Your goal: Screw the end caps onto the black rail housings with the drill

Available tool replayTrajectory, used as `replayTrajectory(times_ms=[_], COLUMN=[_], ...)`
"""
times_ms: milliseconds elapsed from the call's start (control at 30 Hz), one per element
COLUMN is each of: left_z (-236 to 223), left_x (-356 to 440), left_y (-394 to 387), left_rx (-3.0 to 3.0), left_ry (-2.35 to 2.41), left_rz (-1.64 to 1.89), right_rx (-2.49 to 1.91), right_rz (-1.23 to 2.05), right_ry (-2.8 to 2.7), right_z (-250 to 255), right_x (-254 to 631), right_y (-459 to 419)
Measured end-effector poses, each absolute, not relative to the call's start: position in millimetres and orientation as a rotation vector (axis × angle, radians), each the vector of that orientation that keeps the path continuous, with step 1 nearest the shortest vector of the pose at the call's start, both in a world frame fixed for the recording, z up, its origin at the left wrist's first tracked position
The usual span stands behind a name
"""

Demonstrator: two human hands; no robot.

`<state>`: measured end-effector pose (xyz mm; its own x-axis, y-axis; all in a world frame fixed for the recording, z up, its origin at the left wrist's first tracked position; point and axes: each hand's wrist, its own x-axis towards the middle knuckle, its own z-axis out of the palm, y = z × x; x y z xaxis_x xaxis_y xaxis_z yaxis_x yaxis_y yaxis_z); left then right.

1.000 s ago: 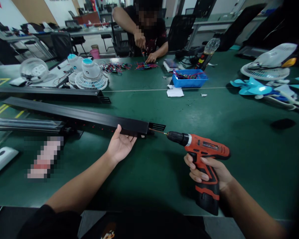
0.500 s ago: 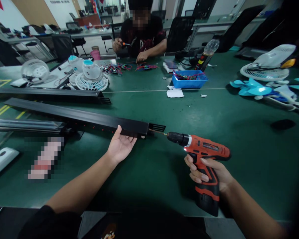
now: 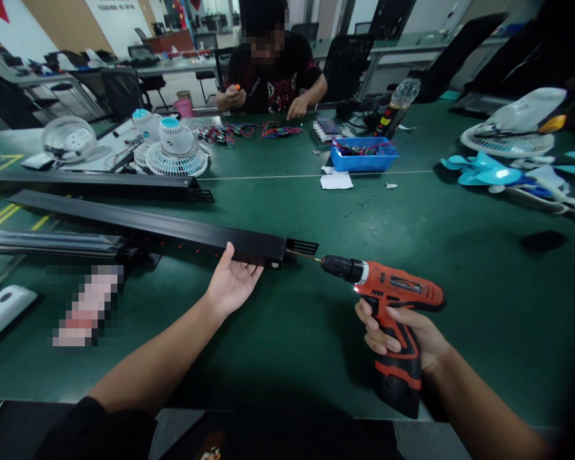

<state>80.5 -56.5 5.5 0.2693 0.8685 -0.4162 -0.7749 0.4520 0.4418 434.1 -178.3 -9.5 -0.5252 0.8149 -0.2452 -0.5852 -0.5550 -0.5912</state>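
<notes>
My right hand (image 3: 393, 332) is wrapped round the grip of a red and black cordless drill (image 3: 405, 284). Its long thin bit points left and meets the right end of a long black metal channel (image 3: 196, 231); the exact contact at the tip is too small to make out. My left hand (image 3: 234, 281) grips this channel close to that end, thumb on the near side and fingers under it. A slotted black tab (image 3: 303, 246) sticks out past the channel's end.
Another black channel (image 3: 86, 181) lies behind, and a shiny rail (image 3: 52, 243) at left. Fan parts (image 3: 177, 150), a blue bin (image 3: 364, 156) of wires and turquoise fan blades (image 3: 489, 171) stand farther back. A co-worker (image 3: 273, 76) sits across the green table (image 3: 287, 358).
Both my hands, the drill and the channel stay almost in place. Across the table, the co-worker's hand nearer the wires has shifted right, and the other hand with the orange-handled tool has turned.
</notes>
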Motion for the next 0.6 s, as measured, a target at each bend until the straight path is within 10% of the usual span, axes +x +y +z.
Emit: replayTrajectory(times_ms=[600], left_z=[13.5], left_x=[84.0], left_y=[-58.7], left_rx=[0.133], left_ry=[0.689], left_rz=[1.116], right_rx=[-0.622], right_rz=[2.124], right_ry=[-0.538], right_z=[-9.0], right_x=[433.6], right_y=[-175.1])
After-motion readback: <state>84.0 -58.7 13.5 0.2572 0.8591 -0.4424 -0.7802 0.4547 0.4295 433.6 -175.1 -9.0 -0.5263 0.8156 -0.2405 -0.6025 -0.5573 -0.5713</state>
